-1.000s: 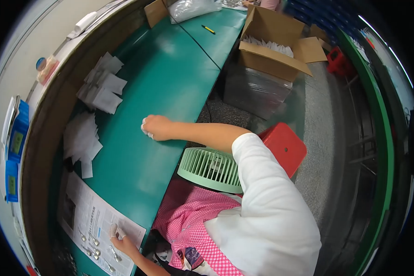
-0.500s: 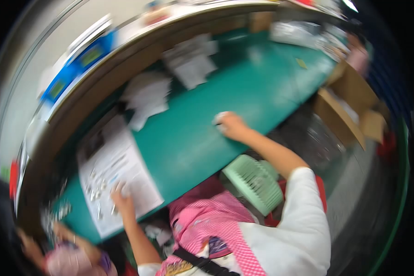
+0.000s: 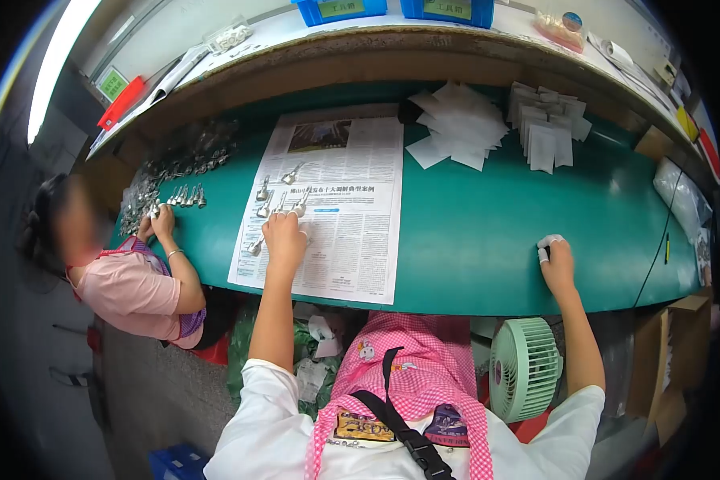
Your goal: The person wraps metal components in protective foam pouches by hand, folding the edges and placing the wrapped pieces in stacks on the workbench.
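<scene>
My left hand (image 3: 286,242) is over the newspaper (image 3: 360,248), its fingertips together at the small silver metal fittings (image 3: 265,210). These have a rounded body and a thin stem, and several lie loosely grouped around the fingers. One fitting seems pinched at the fingertips, partly covered by them. Well to the right, my right hand (image 3: 558,264) rests near the front of the green table (image 3: 464,232). White covers sit on some of its fingers, which are curled in; whatever they may hold is hidden.
White paper packets (image 3: 460,120) lie in piles at the back, another pile (image 3: 544,132) beside them. On the left a co-worker (image 3: 136,280) handles similar fittings by a heap (image 3: 140,200). A green fan (image 3: 526,370) stands below the table's front edge; a shelf (image 3: 424,36) runs behind.
The view has turned and levelled, and is sharper now. My left hand has come to the fittings, fingers drawn together. My right hand remains curled above the table's right part.
</scene>
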Demonstrator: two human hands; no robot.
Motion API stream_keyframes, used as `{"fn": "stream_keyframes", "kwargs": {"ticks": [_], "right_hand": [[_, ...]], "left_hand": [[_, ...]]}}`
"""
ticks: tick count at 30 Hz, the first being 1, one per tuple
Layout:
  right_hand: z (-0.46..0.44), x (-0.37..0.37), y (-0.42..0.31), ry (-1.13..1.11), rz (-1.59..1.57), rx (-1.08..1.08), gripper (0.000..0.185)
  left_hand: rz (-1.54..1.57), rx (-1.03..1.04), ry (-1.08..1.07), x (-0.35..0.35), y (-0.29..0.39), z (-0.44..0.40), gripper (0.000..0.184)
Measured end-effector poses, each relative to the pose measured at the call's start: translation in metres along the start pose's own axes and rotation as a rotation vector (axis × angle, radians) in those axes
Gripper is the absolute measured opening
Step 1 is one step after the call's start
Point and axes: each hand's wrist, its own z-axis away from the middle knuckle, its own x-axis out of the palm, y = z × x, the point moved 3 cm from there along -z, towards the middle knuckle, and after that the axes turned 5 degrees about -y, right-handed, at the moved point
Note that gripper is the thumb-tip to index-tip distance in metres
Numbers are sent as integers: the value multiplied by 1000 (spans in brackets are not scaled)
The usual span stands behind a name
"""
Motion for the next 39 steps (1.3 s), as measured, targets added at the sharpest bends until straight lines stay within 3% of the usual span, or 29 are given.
{"fn": "stream_keyframes", "kwargs": {"ticks": [2,5,10,16,25,30,33,39], "right_hand": [[-5,-4,-4,-11,13,9,9],[-26,10,-6,-11,-211,79,9],[-82,44,-55,-29,-215,-93,11],[-161,89,-82,150,-7,-89,18],[-186,112,-60,154,115,-89,15],[-164,72,-77,187,-153,-82,16],[-142,53,-94,70,-421,9,17],[-65,46,-151,-458,-789,-155,15]], "left_hand": [[-37,19,-31,11,-7,-3,21],[-76,30,-96,25,-9,-1,22],[-50,41,-146,32,-7,1,20],[81,112,14,15,-1,24,20],[396,447,222,17,86,66,19],[687,430,85,21,142,74,22],[883,320,-26,29,159,75,27],[839,356,236,9,165,71,59]]}}
